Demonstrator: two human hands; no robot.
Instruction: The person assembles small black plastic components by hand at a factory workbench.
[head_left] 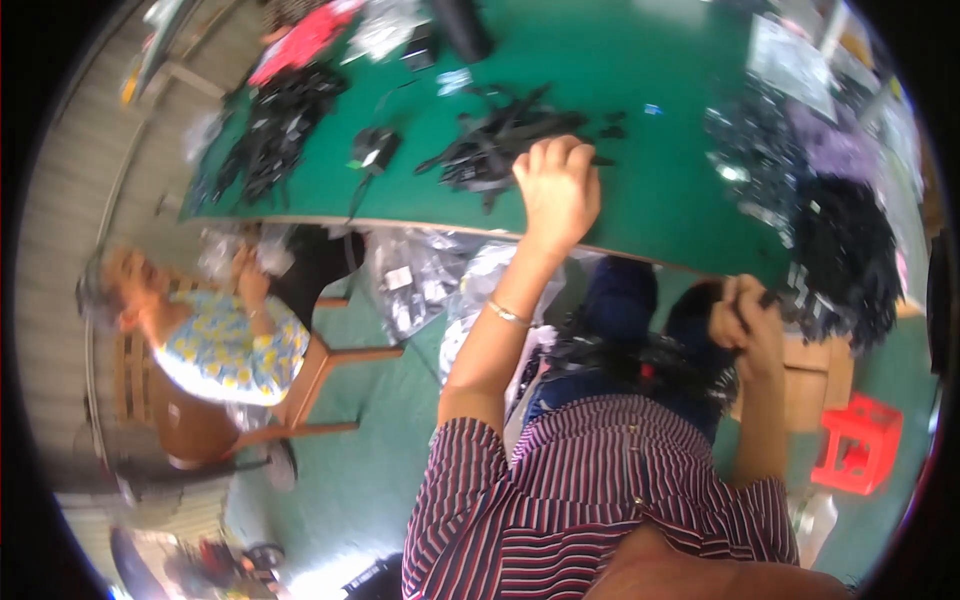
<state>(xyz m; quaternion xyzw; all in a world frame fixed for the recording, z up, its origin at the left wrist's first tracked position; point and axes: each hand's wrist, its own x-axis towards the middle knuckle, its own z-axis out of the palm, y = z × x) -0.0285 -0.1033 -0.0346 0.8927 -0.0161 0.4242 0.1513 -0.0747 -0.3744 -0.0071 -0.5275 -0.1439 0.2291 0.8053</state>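
Note:
My left hand (557, 190) reaches over the table to a loose pile of black straps (490, 145). Its fingers are curled down, and a short dark end shows beside them, seemingly part of a strap. At the table's front edge, my right hand (745, 315) is closed, with something dark at its fingers, too blurred to name. Just right of it, a thick bundle of black straps (845, 260) hangs over the table's edge. More black straps (640, 360) lie across my lap.
On the green table (660, 190) are a small black device (374, 150) with a cable, another black heap (280, 130) and clear plastic bags (790, 65). A seated person (225, 335) is at the left. A red stool (858, 445) and cardboard box (815, 375) stand at the right.

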